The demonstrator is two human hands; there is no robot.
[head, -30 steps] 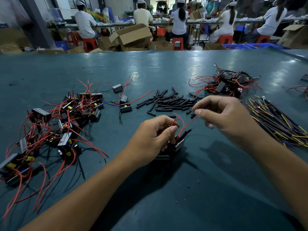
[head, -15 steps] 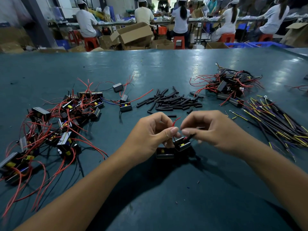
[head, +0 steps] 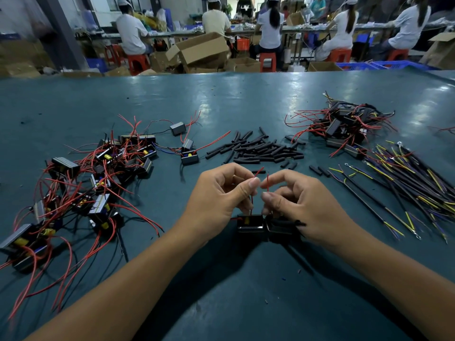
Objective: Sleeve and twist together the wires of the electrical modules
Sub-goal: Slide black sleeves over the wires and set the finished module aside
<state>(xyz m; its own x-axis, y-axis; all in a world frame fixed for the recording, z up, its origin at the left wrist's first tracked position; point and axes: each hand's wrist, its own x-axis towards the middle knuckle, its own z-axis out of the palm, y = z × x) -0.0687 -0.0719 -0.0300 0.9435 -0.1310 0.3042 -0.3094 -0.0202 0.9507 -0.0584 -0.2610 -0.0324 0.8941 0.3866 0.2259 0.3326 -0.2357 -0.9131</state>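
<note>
Two small black electrical modules are seen side by side, touching, on the green table point(head: 246, 99) near its front middle: the left module point(head: 250, 223), with a yellow part showing inside, and the right module point(head: 279, 228), partly covered by the right hand. A thin red wire point(head: 251, 201) is seen rising from the left module and is pinched between thumb and forefinger of the left hand point(head: 219, 195), its free end sticking out above the fingertips. A second red wire point(head: 268, 182) is pinched by the curled fingers of the right hand point(head: 302, 205), and the two wire ends are held close together but apart. A short black lead is seen poking out beneath the right hand.

Just beyond the hands, a scatter of short black sleeves point(head: 261, 148) is spread on the table. To the left, a tangled heap of modules with red wires point(head: 98, 183) is piled. To the far right, a smaller heap of modules point(head: 344, 129) is set, and nearer, a bundle of dark wires with yellow stripes point(head: 413, 183) is fanned out. Behind the table, seated workers on red stools and open cardboard boxes point(head: 199, 50) are visible.
</note>
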